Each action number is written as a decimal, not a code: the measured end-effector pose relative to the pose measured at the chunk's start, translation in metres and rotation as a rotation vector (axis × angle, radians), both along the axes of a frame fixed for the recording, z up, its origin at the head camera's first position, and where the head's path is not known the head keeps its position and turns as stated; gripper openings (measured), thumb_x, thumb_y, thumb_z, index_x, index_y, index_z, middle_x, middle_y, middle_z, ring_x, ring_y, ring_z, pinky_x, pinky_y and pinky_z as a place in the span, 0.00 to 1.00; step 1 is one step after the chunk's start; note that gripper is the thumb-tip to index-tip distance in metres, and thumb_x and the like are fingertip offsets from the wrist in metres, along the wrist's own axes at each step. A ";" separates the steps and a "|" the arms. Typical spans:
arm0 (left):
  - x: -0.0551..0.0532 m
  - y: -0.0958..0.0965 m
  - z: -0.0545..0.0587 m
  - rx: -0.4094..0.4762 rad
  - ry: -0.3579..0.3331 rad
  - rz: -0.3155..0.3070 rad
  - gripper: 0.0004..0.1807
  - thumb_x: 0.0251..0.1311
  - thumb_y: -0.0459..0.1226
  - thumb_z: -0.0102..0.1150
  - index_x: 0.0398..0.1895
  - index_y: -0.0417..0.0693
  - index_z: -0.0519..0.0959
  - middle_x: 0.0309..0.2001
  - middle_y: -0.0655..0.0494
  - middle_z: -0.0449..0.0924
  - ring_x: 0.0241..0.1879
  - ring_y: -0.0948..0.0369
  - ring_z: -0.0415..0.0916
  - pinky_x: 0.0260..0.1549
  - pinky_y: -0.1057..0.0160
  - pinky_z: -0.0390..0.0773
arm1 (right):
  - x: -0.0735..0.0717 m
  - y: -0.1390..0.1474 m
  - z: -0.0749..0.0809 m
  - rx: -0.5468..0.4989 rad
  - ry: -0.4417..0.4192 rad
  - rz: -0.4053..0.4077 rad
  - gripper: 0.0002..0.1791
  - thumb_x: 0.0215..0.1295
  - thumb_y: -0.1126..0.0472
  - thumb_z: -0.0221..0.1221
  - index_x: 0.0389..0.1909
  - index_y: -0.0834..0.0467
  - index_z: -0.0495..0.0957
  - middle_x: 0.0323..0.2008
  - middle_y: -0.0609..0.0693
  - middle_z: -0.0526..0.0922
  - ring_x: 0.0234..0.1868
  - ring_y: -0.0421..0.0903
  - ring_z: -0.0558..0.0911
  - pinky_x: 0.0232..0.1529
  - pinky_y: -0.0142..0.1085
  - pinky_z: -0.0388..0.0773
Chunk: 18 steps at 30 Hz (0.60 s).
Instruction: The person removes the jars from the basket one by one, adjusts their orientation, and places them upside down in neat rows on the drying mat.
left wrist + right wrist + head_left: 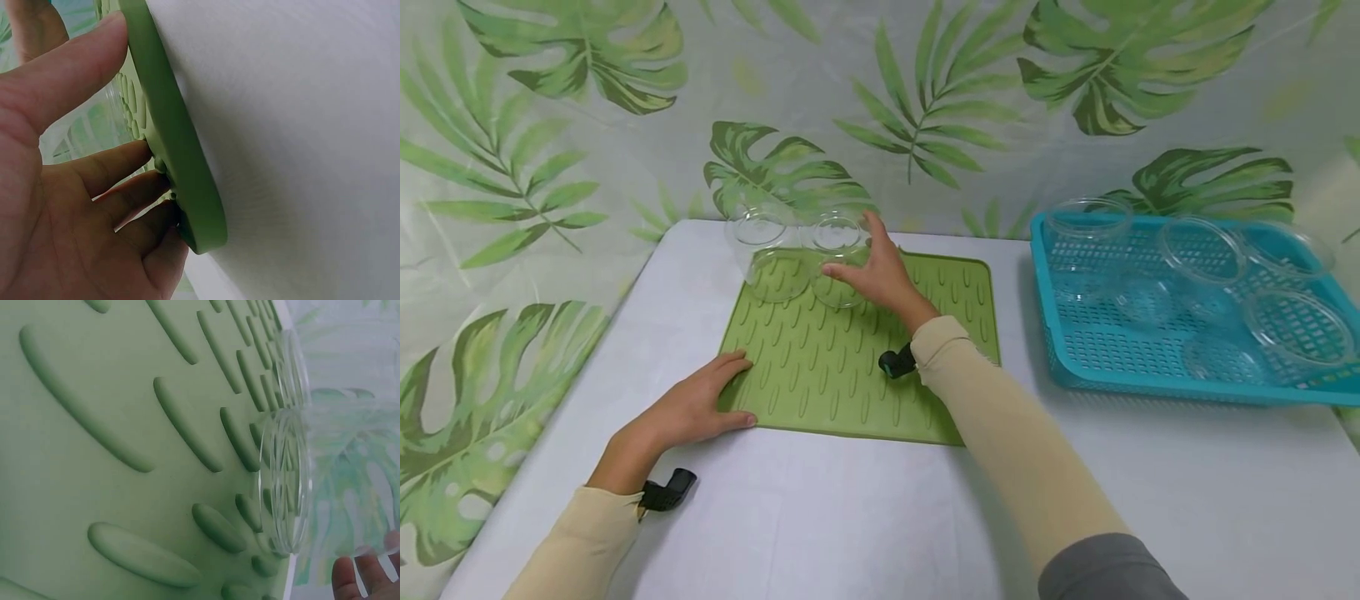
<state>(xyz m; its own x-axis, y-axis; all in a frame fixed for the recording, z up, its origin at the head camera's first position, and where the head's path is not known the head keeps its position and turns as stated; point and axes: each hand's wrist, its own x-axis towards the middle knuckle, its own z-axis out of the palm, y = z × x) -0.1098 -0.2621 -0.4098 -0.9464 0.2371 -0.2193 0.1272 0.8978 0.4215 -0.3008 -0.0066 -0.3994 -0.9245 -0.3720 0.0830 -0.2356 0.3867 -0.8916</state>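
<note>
The right hand pinches an upturned glass near the mat's 12 o'clock, seemingly placing it; release calls for gentleness. Left hand spread, 8 o'clock.

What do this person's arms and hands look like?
The left sleeve and right sleeve are plain beige with gathered cuffs; dark grey fabric shows higher on the right arm. Each wrist wears a small, black, angular camera, one on the left and one on the right. The left grip and right grip are bare hands without gloves.
</note>
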 end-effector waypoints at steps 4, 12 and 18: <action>0.001 -0.001 -0.001 0.003 0.000 0.002 0.46 0.55 0.48 0.70 0.72 0.36 0.62 0.75 0.36 0.55 0.74 0.35 0.53 0.67 0.35 0.64 | 0.001 -0.001 -0.001 -0.013 0.000 -0.001 0.59 0.57 0.42 0.70 0.79 0.44 0.40 0.79 0.52 0.49 0.77 0.56 0.58 0.72 0.57 0.65; 0.000 -0.001 0.000 -0.004 -0.004 0.000 0.46 0.56 0.49 0.70 0.72 0.36 0.62 0.76 0.36 0.55 0.74 0.35 0.53 0.67 0.35 0.63 | 0.000 0.000 0.001 -0.049 -0.022 -0.005 0.60 0.55 0.47 0.72 0.79 0.43 0.40 0.80 0.52 0.49 0.78 0.57 0.57 0.73 0.57 0.63; -0.001 -0.001 0.001 -0.014 -0.011 -0.004 0.46 0.56 0.48 0.70 0.72 0.35 0.62 0.75 0.35 0.55 0.74 0.35 0.54 0.67 0.35 0.64 | 0.000 0.006 0.009 -0.036 -0.050 0.023 0.62 0.58 0.47 0.70 0.80 0.47 0.35 0.81 0.53 0.44 0.80 0.55 0.51 0.75 0.57 0.59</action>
